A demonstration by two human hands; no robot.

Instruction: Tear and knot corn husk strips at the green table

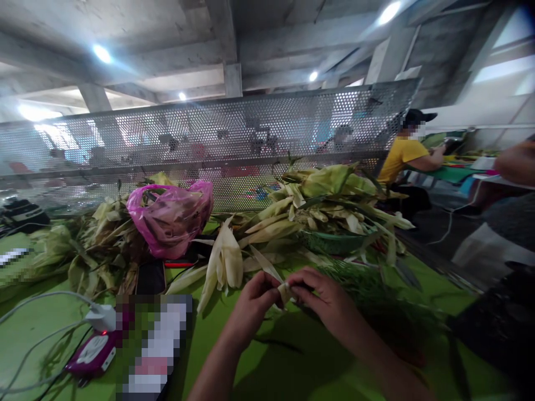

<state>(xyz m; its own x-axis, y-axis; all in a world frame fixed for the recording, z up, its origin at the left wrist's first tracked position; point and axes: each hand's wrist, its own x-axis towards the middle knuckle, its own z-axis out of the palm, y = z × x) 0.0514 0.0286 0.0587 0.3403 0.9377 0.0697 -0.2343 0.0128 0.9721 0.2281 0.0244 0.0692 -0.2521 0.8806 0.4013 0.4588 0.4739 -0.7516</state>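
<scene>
Both hands meet over the green table, pinching a small folded piece of pale corn husk point(284, 293) between them. My left hand point(259, 292) has thumb and fingers closed on its left side. From the right, my right hand point(314, 289) grips it near the top, fingers closed. A narrow pale husk strip point(264, 262) runs up and left from behind the fingers. Just beyond my left hand lies a bunch of pale corn husks point(225, 257). Thin green strands point(355, 284) lie beside and behind my right hand.
A green basket point(330, 243) heaped with husks stands at the back right. Left of it are a pink plastic bag point(171, 223), more husks point(100, 245), and a purple power strip point(92, 353) with cables. A perforated metal partition point(251, 128) closes the back. A person in yellow point(403, 156) sits right.
</scene>
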